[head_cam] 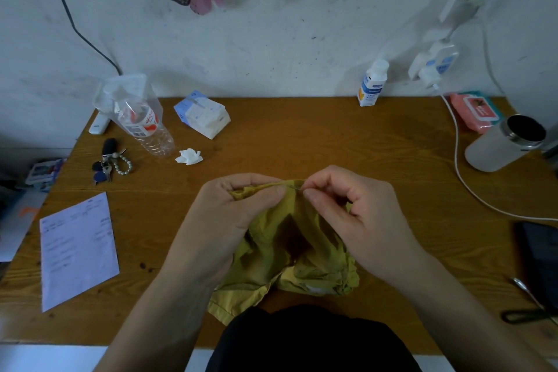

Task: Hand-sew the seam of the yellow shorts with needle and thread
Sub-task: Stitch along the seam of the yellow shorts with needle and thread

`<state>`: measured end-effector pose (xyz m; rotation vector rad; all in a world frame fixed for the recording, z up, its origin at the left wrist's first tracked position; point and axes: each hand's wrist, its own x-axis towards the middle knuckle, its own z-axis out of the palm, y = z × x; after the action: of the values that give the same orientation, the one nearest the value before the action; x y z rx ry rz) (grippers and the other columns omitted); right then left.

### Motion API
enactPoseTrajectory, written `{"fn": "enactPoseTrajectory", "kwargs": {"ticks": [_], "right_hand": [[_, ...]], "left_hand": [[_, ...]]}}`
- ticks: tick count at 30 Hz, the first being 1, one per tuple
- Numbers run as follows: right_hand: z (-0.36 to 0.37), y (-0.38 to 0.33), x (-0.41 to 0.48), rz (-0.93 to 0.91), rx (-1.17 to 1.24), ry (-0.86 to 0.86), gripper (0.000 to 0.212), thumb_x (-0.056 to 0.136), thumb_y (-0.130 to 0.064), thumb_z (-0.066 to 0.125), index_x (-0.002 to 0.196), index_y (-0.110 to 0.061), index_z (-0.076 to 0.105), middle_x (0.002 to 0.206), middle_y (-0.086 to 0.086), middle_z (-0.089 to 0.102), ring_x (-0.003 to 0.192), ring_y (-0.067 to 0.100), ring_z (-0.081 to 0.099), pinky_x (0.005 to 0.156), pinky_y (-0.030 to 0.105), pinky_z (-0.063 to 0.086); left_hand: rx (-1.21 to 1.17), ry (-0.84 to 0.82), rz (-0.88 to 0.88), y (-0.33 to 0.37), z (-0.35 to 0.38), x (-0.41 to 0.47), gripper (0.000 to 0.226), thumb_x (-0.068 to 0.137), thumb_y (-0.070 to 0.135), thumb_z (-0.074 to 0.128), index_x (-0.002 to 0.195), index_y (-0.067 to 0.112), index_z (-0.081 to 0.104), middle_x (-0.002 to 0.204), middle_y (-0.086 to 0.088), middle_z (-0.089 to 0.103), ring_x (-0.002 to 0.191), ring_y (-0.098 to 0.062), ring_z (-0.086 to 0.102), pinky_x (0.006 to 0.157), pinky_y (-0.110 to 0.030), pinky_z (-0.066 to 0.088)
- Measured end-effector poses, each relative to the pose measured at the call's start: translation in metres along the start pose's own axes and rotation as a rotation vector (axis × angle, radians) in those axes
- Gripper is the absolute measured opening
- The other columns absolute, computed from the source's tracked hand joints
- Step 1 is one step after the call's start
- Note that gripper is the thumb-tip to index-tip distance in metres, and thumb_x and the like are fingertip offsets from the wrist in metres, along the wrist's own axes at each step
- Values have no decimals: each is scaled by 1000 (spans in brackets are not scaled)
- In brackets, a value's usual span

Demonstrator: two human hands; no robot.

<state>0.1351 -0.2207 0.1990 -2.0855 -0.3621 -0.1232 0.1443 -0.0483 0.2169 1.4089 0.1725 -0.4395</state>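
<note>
Nearest the body, the yellow shorts [290,251] are bunched on the worktop [302,136], with one hem draped over its near edge. The upper part of the garment is lifted between the two hands. A folded ridge of fabric, taken to be the seam [256,187], is pinched by the curled thumb and fingers of the left hand [229,214] and held taut. Just beside it, the needle [294,187] is seen as a thin dark line, nipped between the thumb and forefinger of the right hand [347,214]. Its point is directed at the ridge. The thread cannot be made out.

The step in hand is judged to be a stitch being driven into the seam. For the next move, the needle would need to be pushed through both layers close to the edge, then regripped on the far side and drawn out until the thread is snug. Tension in the left hand would have to be kept so the fold does not slip.

Scissors [525,315] and a phone [540,257] are seen at the right edge, and a sheet of paper [78,251] at the left. Farther off are keys [108,164], a crumpled tissue [188,156], a plastic bottle [145,127] and a tissue pack [200,113].
</note>
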Motion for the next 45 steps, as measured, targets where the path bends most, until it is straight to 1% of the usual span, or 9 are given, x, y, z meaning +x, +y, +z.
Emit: {"fn": "enactPoseTrajectory", "kwargs": {"ticks": [5, 7, 14, 18, 23, 27, 32, 36, 45], "right_hand": [[-5, 3, 2, 72, 38, -124, 29, 92, -20, 55, 120, -27, 55, 54, -10, 54, 48, 8, 50, 51, 16, 40], [-10, 5, 4, 149, 135, -209, 35, 93, -22, 54, 126, -31, 52, 52, -11, 51, 49, 9, 46, 53, 18, 37], [-18, 1, 8, 244, 243, -304, 17, 93, -16, 54, 85, -25, 66, 50, -13, 54, 48, 1, 45, 50, 14, 36], [-14, -4, 4, 209, 60, -176, 12, 91, -19, 57, 85, -23, 66, 59, -2, 64, 52, 18, 56, 50, 29, 45], [-4, -11, 0, 141, -193, -77, 8, 90, -19, 58, 84, -22, 62, 55, -11, 55, 57, 2, 55, 52, 13, 41], [-1, -12, -2, 121, -257, -44, 8, 90, -20, 58, 82, -23, 59, 54, -14, 50, 63, 0, 54, 55, 12, 41], [-7, -10, -2, 184, -94, -87, 15, 91, -23, 55, 98, -19, 68, 74, -9, 68, 67, 3, 62, 60, 20, 51], [-14, -5, -1, 235, 43, -116, 12, 90, -19, 58, 87, -21, 70, 55, -19, 59, 55, -3, 56, 54, 10, 42], [-27, 7, 3, 377, 426, -278, 17, 90, -11, 58, 82, -17, 72, 46, -7, 51, 46, 7, 43, 47, 14, 37]], "left_hand": [[90, 16, 41, 1, 1, -1, 14, 64, 25, 69, 74, 19, 77, 72, -11, 74, 64, -23, 72, 56, -28, 56], [126, 12, 58, 1, 1, -1, 12, 66, 25, 69, 73, 20, 77, 70, -10, 74, 64, -23, 72, 56, -26, 55], [324, 4, 139, 2, 1, -2, 19, 83, 13, 66, 74, 26, 77, 70, -1, 74, 66, -18, 71, 57, -22, 54], [444, 155, 222, -2, 9, -4, 16, 81, 17, 70, 70, 27, 76, 65, 7, 72, 61, -9, 69, 52, -17, 53], [635, 270, 404, -12, 25, -10, 16, 81, 16, 69, 73, 30, 73, 69, 16, 69, 60, -6, 64, 49, -20, 51], [656, 288, 436, -15, 30, -10, 16, 79, 15, 70, 75, 30, 73, 73, 20, 68, 64, -1, 64, 52, -16, 49], [599, 225, 365, -11, 24, -6, 14, 81, 18, 70, 75, 30, 74, 72, 20, 70, 65, -1, 65, 53, -14, 51], [562, 194, 305, -10, 23, -2, 13, 80, 21, 70, 72, 30, 74, 71, 18, 71, 68, 0, 66, 57, -15, 51], [362, 93, 149, -8, 19, 2, 9, 78, 20, 72, 72, 25, 75, 69, 1, 74, 70, -19, 71, 68, -38, 58]]}}
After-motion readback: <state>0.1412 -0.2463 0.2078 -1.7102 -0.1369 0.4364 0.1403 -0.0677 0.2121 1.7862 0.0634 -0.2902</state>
